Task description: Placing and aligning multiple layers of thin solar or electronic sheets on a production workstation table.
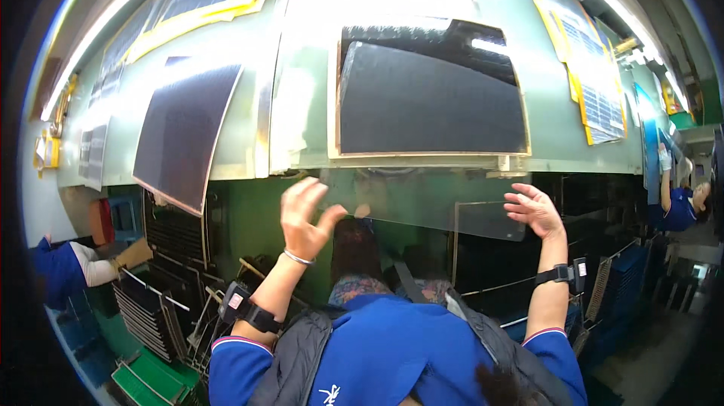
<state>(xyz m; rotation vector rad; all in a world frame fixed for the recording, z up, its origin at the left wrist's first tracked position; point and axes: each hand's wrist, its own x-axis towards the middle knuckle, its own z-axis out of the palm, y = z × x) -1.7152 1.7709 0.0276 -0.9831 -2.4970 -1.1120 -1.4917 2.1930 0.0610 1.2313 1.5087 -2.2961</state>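
The left hand [302, 221] is spread, its fingers bent and its thumb held well apart from them, near the left edge of a clear sheet [422, 206]. The right hand [535, 213] is at the opposite edge, also loosely spread with its fingers curved inward. The sheet spans the gap between the two hands, just on the near side of the counter [558, 134]; whether either hand pinches its edge I cannot tell.

Beyond the hands and between them, a large dark panel [434, 112] lies on the counter. Farther out and to the left of the left hand lies another dark panel [185, 123], one corner jutting past the counter's front edge. Yellow-edged panels [596, 66] lie beyond the right hand, toward its right. A silver bracelet [299, 258] circles the left wrist. Below and left of the left hand stands a slatted rack [151, 315].
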